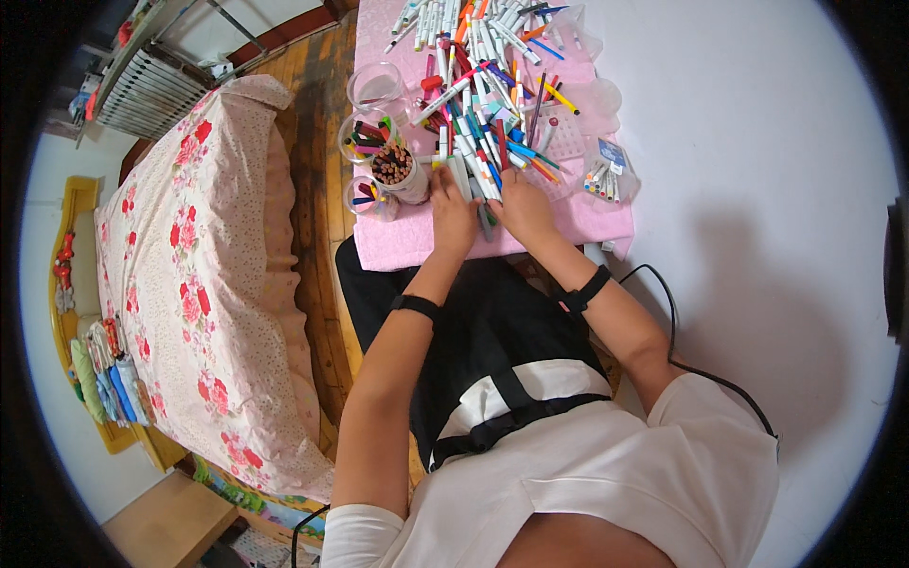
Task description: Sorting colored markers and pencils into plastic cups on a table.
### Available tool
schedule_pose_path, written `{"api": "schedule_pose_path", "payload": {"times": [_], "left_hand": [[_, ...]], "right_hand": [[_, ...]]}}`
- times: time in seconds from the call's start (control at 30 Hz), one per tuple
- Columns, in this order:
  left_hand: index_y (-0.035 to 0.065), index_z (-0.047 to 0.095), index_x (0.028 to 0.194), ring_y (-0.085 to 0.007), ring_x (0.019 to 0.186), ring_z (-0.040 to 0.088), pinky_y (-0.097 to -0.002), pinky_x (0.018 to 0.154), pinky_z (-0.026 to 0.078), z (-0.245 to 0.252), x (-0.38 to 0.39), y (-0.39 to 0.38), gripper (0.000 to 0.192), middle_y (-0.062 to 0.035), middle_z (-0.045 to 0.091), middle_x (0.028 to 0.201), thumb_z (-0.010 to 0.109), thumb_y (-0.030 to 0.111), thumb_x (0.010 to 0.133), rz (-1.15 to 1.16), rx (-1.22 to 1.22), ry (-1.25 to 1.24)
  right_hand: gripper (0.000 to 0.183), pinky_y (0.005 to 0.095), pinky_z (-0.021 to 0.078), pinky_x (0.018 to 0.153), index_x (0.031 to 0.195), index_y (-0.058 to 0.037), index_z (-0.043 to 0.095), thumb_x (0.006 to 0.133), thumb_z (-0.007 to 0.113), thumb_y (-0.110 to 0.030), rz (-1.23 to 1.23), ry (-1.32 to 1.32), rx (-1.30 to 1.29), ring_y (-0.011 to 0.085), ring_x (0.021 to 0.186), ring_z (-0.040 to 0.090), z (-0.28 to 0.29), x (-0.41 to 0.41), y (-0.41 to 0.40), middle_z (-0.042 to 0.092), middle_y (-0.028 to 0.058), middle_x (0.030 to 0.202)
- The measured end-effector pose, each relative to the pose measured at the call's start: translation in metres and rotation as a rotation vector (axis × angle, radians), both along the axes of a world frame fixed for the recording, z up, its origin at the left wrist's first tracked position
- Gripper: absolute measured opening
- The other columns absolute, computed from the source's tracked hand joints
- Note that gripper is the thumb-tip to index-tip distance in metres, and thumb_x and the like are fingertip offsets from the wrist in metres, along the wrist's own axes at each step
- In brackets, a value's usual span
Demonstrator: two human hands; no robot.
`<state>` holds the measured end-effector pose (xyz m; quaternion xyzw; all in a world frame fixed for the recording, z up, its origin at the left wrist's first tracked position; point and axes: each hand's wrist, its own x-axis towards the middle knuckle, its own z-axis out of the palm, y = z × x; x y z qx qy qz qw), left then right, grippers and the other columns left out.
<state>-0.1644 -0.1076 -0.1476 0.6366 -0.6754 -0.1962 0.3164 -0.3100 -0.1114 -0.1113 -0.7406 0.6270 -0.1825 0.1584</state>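
Observation:
My left hand (pixel 454 216) is at the near edge of a heap of markers (pixel 465 153), its fingers bent over pale grey and white barrels. Beside them, my right hand (pixel 527 209) touches the near ends of several white markers, and a red marker (pixel 502 145) rises just past its fingertips. Whether either hand grips a marker is hard to see. A grey marker (pixel 486 224) lies on the pink towel (pixel 405 248) between the hands. Just left of my left hand stands a white cup (pixel 415 190) packed with brown-tipped pencils (pixel 392 165).
Clear plastic cups hold pens at the left, including a small cup (pixel 387 207); an open round container (pixel 376 84) stands behind. A clear case of markers (pixel 608 181) lies right. Beyond are a white wall (pixel 746 142), wooden floor (pixel 319 142) and flowered bed (pixel 206 284).

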Motion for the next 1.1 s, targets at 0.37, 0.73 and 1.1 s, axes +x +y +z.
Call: {"api": "schedule_pose_path", "payload": {"times": [0.37,0.73,1.1], "left_hand": [[-0.0024,0.026,0.146,-0.0496,0.136,0.028,-0.0479,0.113,0.03,0.031,0.003,0.018,0.094,-0.0329,0.023,0.148,0.08,0.006,0.07,-0.124,0.023,-0.112],[0.0004,0.056,0.123,-0.029,0.103,0.059,-0.0414,0.09,0.048,0.046,-0.011,0.012,0.031,-0.0139,0.061,0.112,0.06,0.011,0.093,-0.237,0.13,0.317],[-0.0017,0.056,0.109,-0.0167,0.073,0.066,-0.0297,0.066,0.058,0.089,-0.032,0.028,0.023,-0.0083,0.066,0.091,0.049,0.019,0.102,-0.375,0.926,0.825]], "right_hand": [[0.032,0.0482,0.05,0.073,0.101,0.0029,0.059,0.081,0.069,-0.021,-0.077,-0.163,0.032,0.04,0.088,0.064,-0.034,-0.021,-0.019,0.065,0.0255,0.092],[0.024,0.024,0.0481,0.045,0.094,-0.0018,0.064,0.089,0.071,-0.025,-0.046,-0.984,0.438,0.0104,0.053,0.06,0.025,-0.034,-0.013,0.064,0.0027,0.068],[0.022,0.0238,0.049,0.049,0.101,-0.0016,0.056,0.098,0.059,-0.023,-0.112,-1.169,0.746,0.0123,0.053,0.061,0.048,-0.072,0.036,0.064,0.0071,0.072]]}}
